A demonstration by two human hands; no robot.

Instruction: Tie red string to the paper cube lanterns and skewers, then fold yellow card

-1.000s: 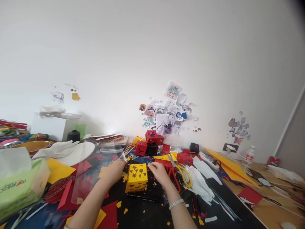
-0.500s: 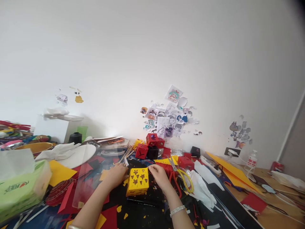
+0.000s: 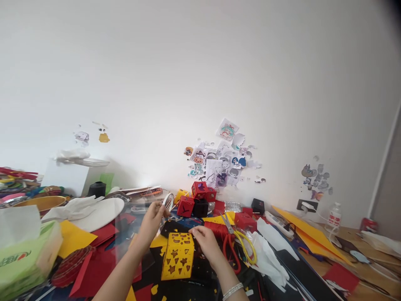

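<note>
The yellow box [image 3: 177, 257] sits between the hands over the dark tabletop [image 3: 203, 274]. It looks like light, thin card, stiff along its folds but easily torn between the cut-outs, so its edges and corners seem the safest hold. The right hand [image 3: 203, 240] has its fingertips together, apparently pinching the far right corner. The left hand's [image 3: 153, 215] fingers are clamped on a white roll of tape [image 3: 168, 201]. Paper scraps litter the surface; scissors [image 3: 230, 225] lie to the right, and drawings [image 3: 216, 169] cover part of the wall [image 3: 200, 62].
</note>
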